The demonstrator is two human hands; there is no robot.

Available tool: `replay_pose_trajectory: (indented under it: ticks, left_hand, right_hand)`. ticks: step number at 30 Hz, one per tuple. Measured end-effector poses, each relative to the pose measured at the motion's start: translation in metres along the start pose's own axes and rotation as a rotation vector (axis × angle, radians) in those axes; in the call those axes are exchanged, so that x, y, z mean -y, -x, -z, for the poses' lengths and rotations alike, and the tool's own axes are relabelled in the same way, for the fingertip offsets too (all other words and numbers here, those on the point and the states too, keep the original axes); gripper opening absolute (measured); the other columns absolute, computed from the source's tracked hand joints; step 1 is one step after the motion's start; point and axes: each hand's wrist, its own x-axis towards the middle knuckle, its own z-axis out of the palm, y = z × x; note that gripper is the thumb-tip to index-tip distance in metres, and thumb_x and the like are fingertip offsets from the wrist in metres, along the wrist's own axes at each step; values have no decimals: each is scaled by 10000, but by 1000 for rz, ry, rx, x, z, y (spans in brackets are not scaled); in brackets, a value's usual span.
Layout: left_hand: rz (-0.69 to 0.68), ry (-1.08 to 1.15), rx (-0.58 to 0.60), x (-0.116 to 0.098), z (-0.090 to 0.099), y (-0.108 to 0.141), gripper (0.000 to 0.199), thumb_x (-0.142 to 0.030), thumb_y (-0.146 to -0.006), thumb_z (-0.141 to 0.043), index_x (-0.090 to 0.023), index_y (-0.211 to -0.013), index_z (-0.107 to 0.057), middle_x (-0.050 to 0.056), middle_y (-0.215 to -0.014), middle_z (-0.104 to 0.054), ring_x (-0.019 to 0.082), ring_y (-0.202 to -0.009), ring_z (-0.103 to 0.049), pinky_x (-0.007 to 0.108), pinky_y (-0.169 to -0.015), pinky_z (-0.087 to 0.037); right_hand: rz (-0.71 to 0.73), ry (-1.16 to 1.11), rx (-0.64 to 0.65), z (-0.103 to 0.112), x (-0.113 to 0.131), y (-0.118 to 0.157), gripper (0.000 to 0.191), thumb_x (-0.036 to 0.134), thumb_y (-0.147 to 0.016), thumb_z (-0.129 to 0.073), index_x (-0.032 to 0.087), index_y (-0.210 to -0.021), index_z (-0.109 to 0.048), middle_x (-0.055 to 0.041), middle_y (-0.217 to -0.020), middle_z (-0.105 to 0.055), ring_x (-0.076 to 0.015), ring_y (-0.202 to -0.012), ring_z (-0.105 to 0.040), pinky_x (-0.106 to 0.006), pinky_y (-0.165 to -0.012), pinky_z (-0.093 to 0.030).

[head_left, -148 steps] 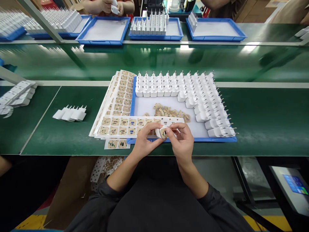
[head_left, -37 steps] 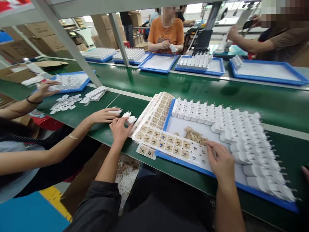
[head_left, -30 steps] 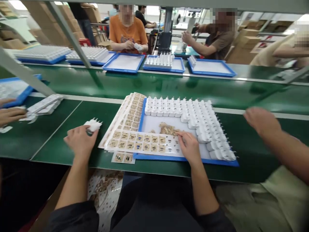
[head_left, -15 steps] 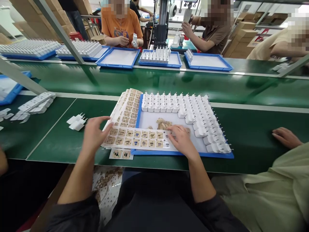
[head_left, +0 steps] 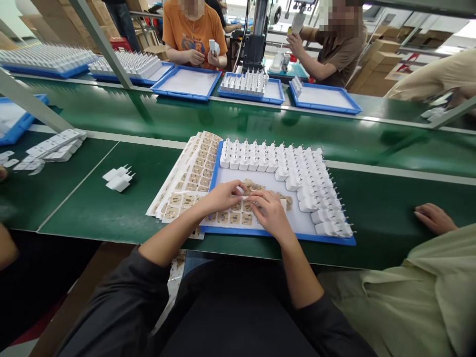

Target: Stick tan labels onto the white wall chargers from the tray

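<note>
A white sticker sheet (head_left: pixel 178 199) printed with tan, rounded labels lies across the front left of a blue-rimmed tray (head_left: pixel 278 238). At the sheet's upper edge my left hand (head_left: pixel 226 196) is closed, thumb and fingers pinched together. Facing it, almost touching, my right hand (head_left: pixel 270 210) has its fingertips closed on the same edge. The fingers cover part of the labels. Just behind them, crumpled tan scraps (head_left: pixel 253 186) lie on the tray floor. White plug adapters (head_left: pixel 267 158) with pins upward fill the tray's back and right side in rows.
More sticker sheets (head_left: pixel 199 158) are stacked at the tray's left. Loose plug adapters (head_left: pixel 119 178) and a pile of white casings (head_left: pixel 55 151) lie farther left. Across the green bench stand blue trays (head_left: pixel 186 82) and co-workers. A neighbour's hand (head_left: pixel 435 218) rests at right.
My left hand has moved right, from the sheets' left edge to beside my right hand. Both hands now pinch at the sheet's upper edge. The sheet's right part has shifted slightly.
</note>
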Motion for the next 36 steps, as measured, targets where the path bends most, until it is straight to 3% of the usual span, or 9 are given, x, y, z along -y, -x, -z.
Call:
replay_pose_trajectory:
  ticks: [6, 11, 15, 18, 20, 23, 27, 32, 36]
  left_hand:
    - [48, 105, 70, 0, -1, -1, 339, -357, -817, -654, -223, -1126, -612, 26, -873, -787, 202, -789, -715, 294, -723, -521]
    - [90, 153, 101, 4, 2, -9, 358, -354, -799, -662, -219, -1126, -605, 15, -827, -768, 152, -617, -637, 254, -580, -464]
    - [66, -56, 17, 8, 2, -9, 278, -293, -821, -628, -220, -1088, -649, 42, -882, -774, 226, -790, -699, 339, -741, -534]
    - [-100, -374, -140, 1, -4, -7, 266, -227, -794, -663, -231, -1058, -699, 86, -1129, -755, 317, -1066, -664, 444, -941, -495]
    - [-285, -484, -176, -13, -11, -12, 279, -246, -823, -675, -243, -1101, -704, 92, -1199, -730, 332, -1113, -632, 459, -971, -470]
    - [-590, -548, -119, -47, -30, -36, 312, -226, -898, -625, -254, -1206, -672, 98, -1237, -713, 318, -1147, -614, 442, -978, -458]
    - [-952, -678, 37, -84, -69, -85, 480, -27, -905, -516, -311, -1271, -644, 50, -1493, -575, 296, -1408, -485, 470, -1128, -371]
    - [-1131, -756, 61, -83, -108, -120, 350, -43, -912, -569, -263, -1158, -682, 45, -1560, -522, 259, -1436, -495, 445, -1196, -348]
    - [-1222, -870, -11, -75, -118, -122, 220, -88, -980, -511, -197, -1072, -679, 98, -1454, -617, 230, -1330, -579, 395, -1103, -429]
  right_hand:
    - [98, 73, -65, -11, 2, -3, 152, 243, -995, -565, 264, -983, -716, -66, -1104, -753, -265, -1060, -642, -437, -902, -453]
    - [101, -74, -89, -1, 4, 3, 123, 231, -980, -575, 264, -936, -685, -62, -1089, -753, -264, -1076, -643, -457, -946, -473]
    - [6, -256, -227, 17, 3, 22, 65, 236, -962, -599, 256, -928, -650, -74, -1042, -730, -255, -1045, -666, -469, -968, -502]
    - [-47, -355, -247, 22, -2, 39, 53, 229, -952, -606, 249, -933, -651, -66, -963, -727, -241, -974, -682, -433, -894, -544]
    - [-84, -425, -213, 23, -5, 47, 54, 247, -955, -605, 247, -940, -657, -57, -911, -728, -227, -910, -693, -408, -844, -566]
    - [-102, -500, -174, 22, -7, 53, 83, 294, -949, -623, 239, -908, -670, -56, -869, -737, -217, -848, -705, -395, -808, -585]
    - [-62, -551, -76, 25, -7, 54, 124, 311, -946, -643, 222, -875, -691, -55, -844, -757, -201, -790, -716, -371, -774, -596]
    - [-58, -582, -60, 28, -6, 53, 164, 333, -957, -634, 210, -863, -689, -49, -817, -744, -193, -764, -705, -345, -754, -585]
    - [-50, -659, -26, 28, -8, 54, 125, 309, -947, -650, 216, -878, -697, -43, -819, -727, -190, -772, -690, -331, -764, -562]
